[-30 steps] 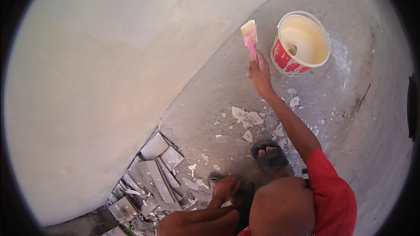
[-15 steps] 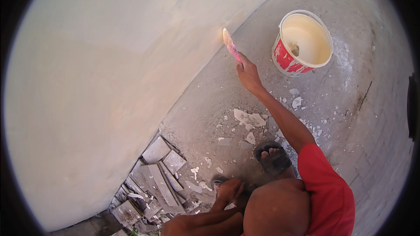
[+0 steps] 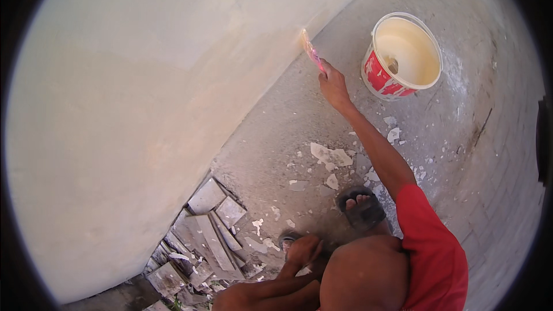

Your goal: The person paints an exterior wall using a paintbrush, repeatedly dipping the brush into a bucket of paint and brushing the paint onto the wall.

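My right hand (image 3: 334, 85) is closed around the pink handle of a paintbrush (image 3: 313, 52). The brush's pale bristles touch the bottom of the cream wall (image 3: 144, 92), just above where it meets the floor. Right of that hand stands a red and white bucket (image 3: 380, 78) with cream paint inside and a small brownish thing at its inner wall. My left hand (image 3: 303, 250) hangs low beside my sandalled foot, its fingers curled in, with nothing seen in them.
Old boards and broken slabs (image 3: 207, 236) are heaped against the wall at the lower left. Flakes of pale paint or plaster (image 3: 331, 154) lie scattered over the grey concrete floor (image 3: 276, 132). A black sandal (image 3: 364, 210) is on my right foot.
My right hand and the paintbrush have moved slightly up and to the right along the wall's bottom edge. The left hand stays where it was.
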Available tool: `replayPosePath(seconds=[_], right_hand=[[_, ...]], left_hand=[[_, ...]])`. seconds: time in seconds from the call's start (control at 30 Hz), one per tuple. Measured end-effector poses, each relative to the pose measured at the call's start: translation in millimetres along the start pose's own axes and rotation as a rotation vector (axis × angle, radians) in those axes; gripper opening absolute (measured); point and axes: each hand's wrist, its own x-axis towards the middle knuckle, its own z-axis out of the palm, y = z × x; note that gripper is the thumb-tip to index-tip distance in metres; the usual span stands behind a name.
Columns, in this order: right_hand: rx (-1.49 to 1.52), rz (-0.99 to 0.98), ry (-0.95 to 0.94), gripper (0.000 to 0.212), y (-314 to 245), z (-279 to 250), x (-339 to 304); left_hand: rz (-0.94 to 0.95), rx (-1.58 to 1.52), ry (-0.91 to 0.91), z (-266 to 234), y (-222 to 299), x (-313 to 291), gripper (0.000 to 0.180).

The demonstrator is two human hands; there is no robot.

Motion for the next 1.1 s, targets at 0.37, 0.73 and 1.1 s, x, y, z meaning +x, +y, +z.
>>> replayPosePath(seconds=[0.37, 0.73, 1.1], right_hand=[[0.031, 0.234, 0.282, 0.032, 31.0, -4.8, 92.9], [0.149, 0.152, -0.001, 0.040, -9.1, 21.8, 11.0], [0.124, 0.128, 0.205, 0.036, 30.0, -17.4, 47.1]], left_hand=[[0.003, -0.008, 0.006, 3.8, 1.8, 2.0, 0.024], [-0.044, 0.006, -0.036, -4.5, 0.2, -4.3, 0.023], [0.018, -0.021, -0.017, -2.7, 9.2, 8.4, 0.024]])
